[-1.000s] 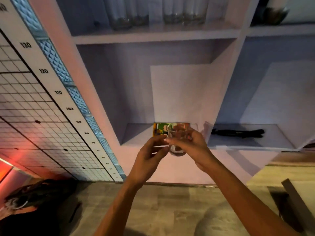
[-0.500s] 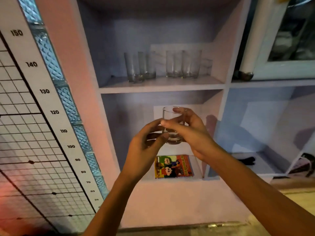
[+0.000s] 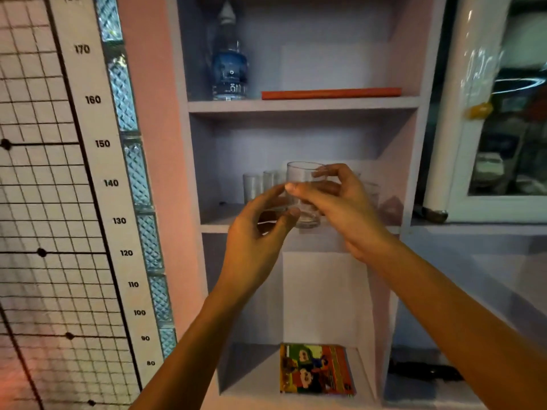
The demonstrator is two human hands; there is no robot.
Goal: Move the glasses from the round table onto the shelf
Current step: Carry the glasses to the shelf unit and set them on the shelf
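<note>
A clear drinking glass (image 3: 302, 184) is held upright in front of the middle shelf (image 3: 217, 220), at its front edge. My right hand (image 3: 340, 208) wraps it from the right, thumb across the front. My left hand (image 3: 260, 232) touches its lower left side with thumb and fingertips. Behind the hands, several other clear glasses (image 3: 253, 187) stand in a row on that shelf, partly hidden. The round table is out of view.
A water bottle (image 3: 229, 63) and an orange flat object (image 3: 331, 93) sit on the shelf above. A colourful booklet (image 3: 315, 369) lies on the lowest shelf. A height chart (image 3: 97, 184) covers the wall at left; a white window frame (image 3: 461, 143) is at right.
Both hands have raised the glass from the lowest shelf level up to the middle shelf, and my view has tilted upward with it.
</note>
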